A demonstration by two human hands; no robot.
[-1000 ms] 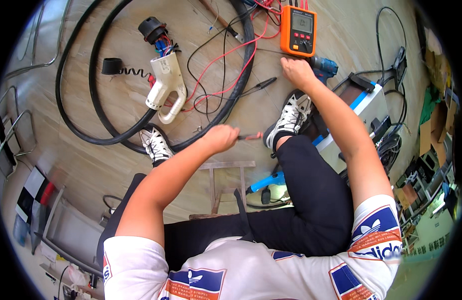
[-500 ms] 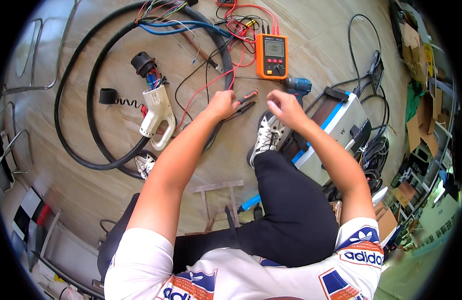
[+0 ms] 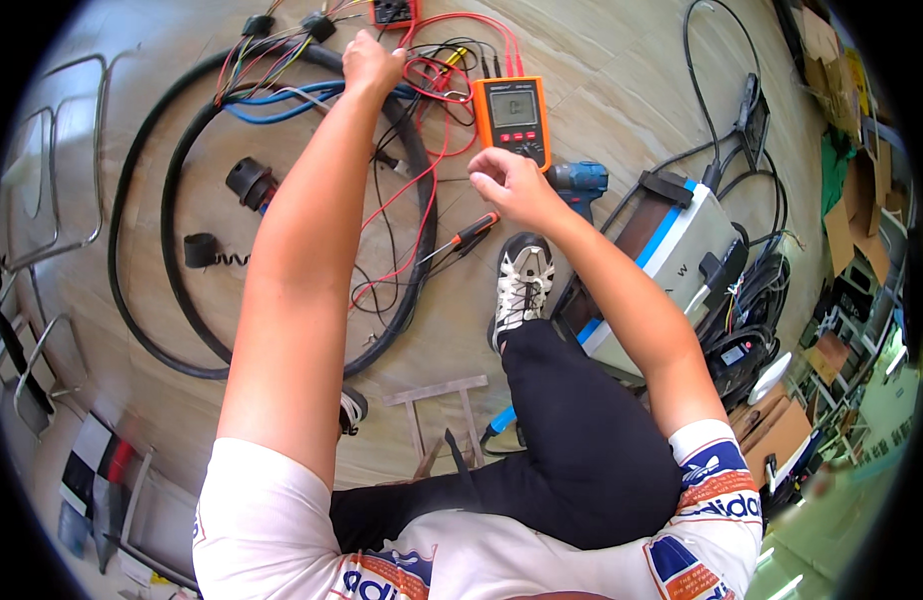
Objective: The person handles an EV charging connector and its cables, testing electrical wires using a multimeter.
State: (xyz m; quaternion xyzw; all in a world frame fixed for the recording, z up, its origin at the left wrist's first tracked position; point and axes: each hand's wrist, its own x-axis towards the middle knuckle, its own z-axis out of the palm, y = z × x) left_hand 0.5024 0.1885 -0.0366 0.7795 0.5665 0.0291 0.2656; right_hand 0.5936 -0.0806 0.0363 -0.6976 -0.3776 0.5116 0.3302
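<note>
My left hand (image 3: 372, 66) reaches far forward over the thick black cable (image 3: 430, 190), its fingers drawn together. What they hold, if anything, is hidden. Coloured thin wires (image 3: 244, 82) and blue wires (image 3: 262, 113) fan out to its left. Just below the orange multimeter (image 3: 538, 110) hovers my right hand (image 3: 517, 188), fingers loosely bent, thumb apart, nothing between them. A screwdriver (image 3: 474, 231) with an orange and black handle lies on the floor near it. Left of my left forearm sits a round black connector (image 3: 250, 184); the forearm covers what adjoins it.
A blue cordless drill (image 3: 580, 182) lies right of the multimeter. Beyond it stands a white and blue case (image 3: 672, 250) with black cables. A red meter (image 3: 392, 12) is at the far edge, with red leads (image 3: 437, 150) trailing. A small stool frame (image 3: 437, 390) stands close to my legs.
My left hand has left the screwdriver's side and reached forward, its forearm now covering the white plug handle. My right hand has moved left, toward the multimeter. The view has shifted.
</note>
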